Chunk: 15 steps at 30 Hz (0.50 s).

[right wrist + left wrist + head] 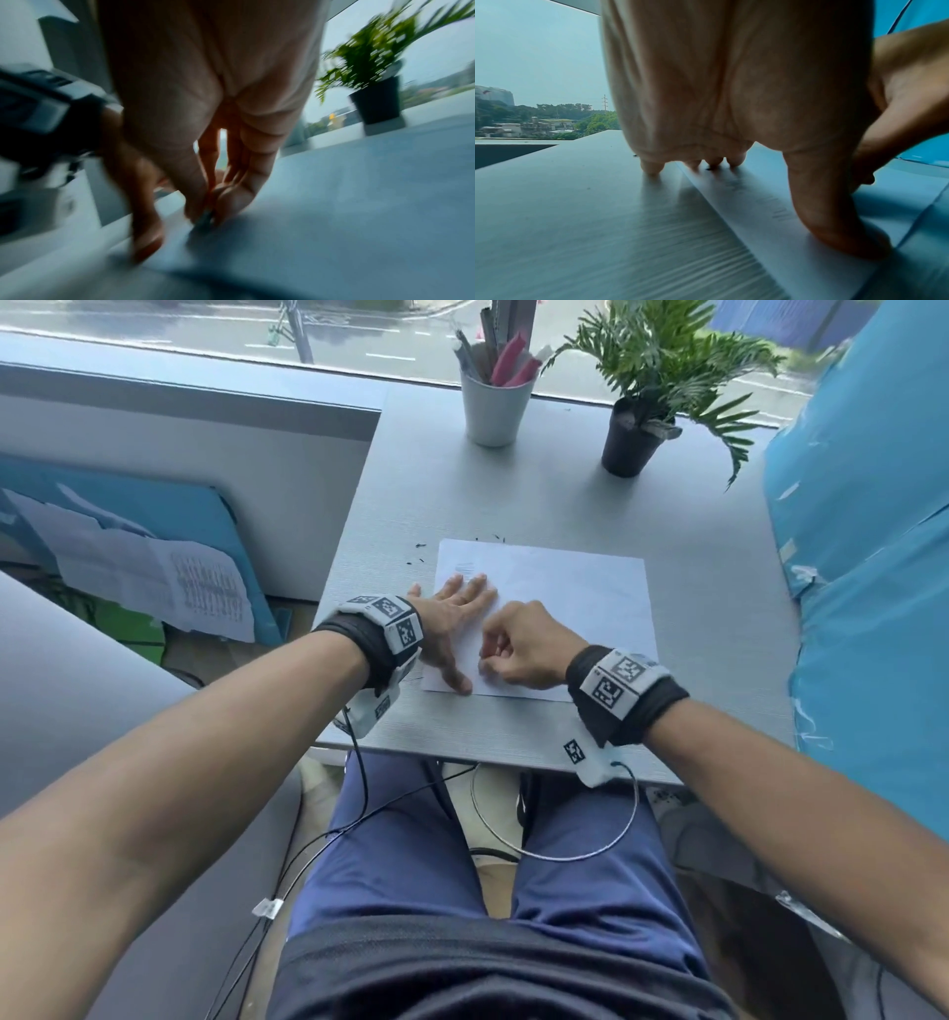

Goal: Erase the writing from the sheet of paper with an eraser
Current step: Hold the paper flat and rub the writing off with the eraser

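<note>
A white sheet of paper (575, 603) lies on the grey table (719, 588), with faint blue writing (464, 568) near its far left corner. My left hand (452, 618) lies flat on the sheet's left side, fingers spread and thumb near the front edge; the left wrist view shows the left hand (731, 101) pressing the paper (757, 203). My right hand (518, 647) is curled over the sheet's near part, fingertips pinching a small dark eraser (205, 218) against the paper (334, 223). The right wrist view is motion-blurred. The eraser is hidden in the head view.
A white cup of pens (494, 405) and a potted plant (637, 433) stand at the table's far end. Dark eraser crumbs (418, 552) lie beyond the sheet's left corner. A blue wrapped object (862, 557) borders the table's right side.
</note>
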{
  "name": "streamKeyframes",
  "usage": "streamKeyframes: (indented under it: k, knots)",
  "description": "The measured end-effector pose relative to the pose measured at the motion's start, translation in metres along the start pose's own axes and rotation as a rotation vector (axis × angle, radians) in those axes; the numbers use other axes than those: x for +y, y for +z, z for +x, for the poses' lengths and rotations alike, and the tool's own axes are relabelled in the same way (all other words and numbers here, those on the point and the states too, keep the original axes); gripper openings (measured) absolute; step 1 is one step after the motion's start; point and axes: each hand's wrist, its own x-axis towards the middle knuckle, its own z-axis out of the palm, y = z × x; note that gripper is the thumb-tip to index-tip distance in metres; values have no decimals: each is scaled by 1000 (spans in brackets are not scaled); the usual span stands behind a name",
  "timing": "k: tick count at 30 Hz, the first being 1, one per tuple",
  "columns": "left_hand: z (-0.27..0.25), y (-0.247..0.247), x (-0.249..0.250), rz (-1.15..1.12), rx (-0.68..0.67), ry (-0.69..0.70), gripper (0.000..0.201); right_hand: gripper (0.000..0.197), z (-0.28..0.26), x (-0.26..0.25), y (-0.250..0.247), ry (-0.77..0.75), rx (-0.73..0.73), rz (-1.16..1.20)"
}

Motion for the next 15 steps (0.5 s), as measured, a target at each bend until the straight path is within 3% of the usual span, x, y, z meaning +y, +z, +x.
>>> streamKeyframes:
  k: [5, 10, 13, 15]
  knots:
    - [-4, 3, 9, -57, 46, -30, 132, 8, -3, 31, -15, 88, 188, -12]
    - [-6, 13, 24, 80, 161, -111, 124, 12, -19, 36, -11, 110, 222, 20]
    - [-6, 12, 30, 115, 256, -17, 125, 14, -20, 38, -12, 118, 284, 32]
    - [-5, 13, 32, 32, 236, 23, 124, 18, -21, 36, -12, 103, 294, 10]
